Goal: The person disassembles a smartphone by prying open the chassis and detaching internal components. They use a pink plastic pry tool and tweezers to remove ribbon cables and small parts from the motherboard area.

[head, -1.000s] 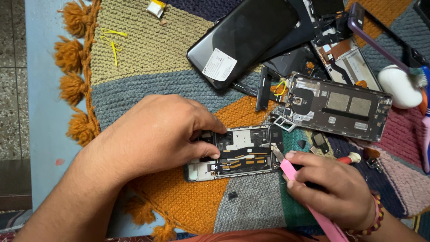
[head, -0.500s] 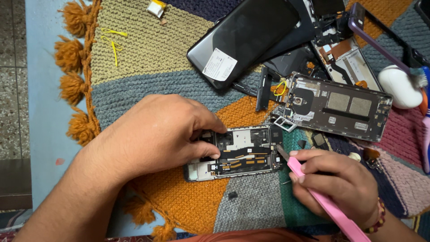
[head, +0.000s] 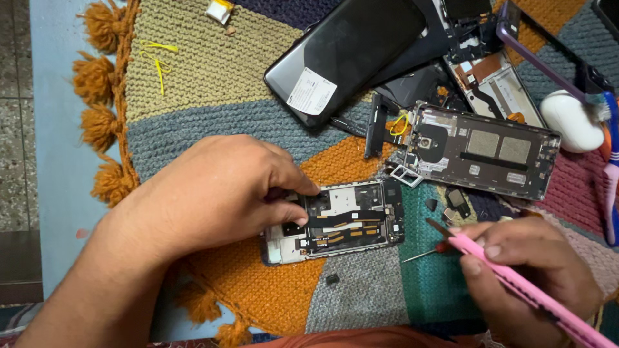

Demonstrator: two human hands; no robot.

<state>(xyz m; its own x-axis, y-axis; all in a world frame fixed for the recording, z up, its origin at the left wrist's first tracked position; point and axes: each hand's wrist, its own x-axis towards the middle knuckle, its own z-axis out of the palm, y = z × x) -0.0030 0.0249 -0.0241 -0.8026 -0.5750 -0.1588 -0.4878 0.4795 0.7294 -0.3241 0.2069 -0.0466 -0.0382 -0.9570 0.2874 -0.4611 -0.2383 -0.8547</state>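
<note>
Right hand [head: 522, 277], near right: fingers clamped together on a pink tool [head: 516, 280], whose dark tip points left toward the opened phone [head: 342, 222]; the tip stands just right of the phone, and whether it touches cannot be told. A thin red-handled screwdriver [head: 425, 252] lies on the mat [head: 213, 84] just under that tip. Left hand [head: 213, 193], near left: it lies over the left end of the opened phone, thumb and forefinger drawn close together, pinching at a dark part on the board. The opened phone lies flat at centre on the orange, grey and green patches of the knitted mat, its board and dark ribbon cables exposed. A small black chip [head: 332, 279] lies on the mat just nearer than the phone. Farther right, a metal phone frame [head: 483, 151] lies flat, with a small tray [head: 407, 175] at its near left corner. Farther still, a black back cover [head: 342, 58] with a white sticker lies tilted, overlapping other phone parts. Far right: a white case [head: 570, 119] and a blue toothbrush [head: 609, 174]. Far left: yellow ties [head: 158, 58] beside the orange tassels [head: 97, 122].
</note>
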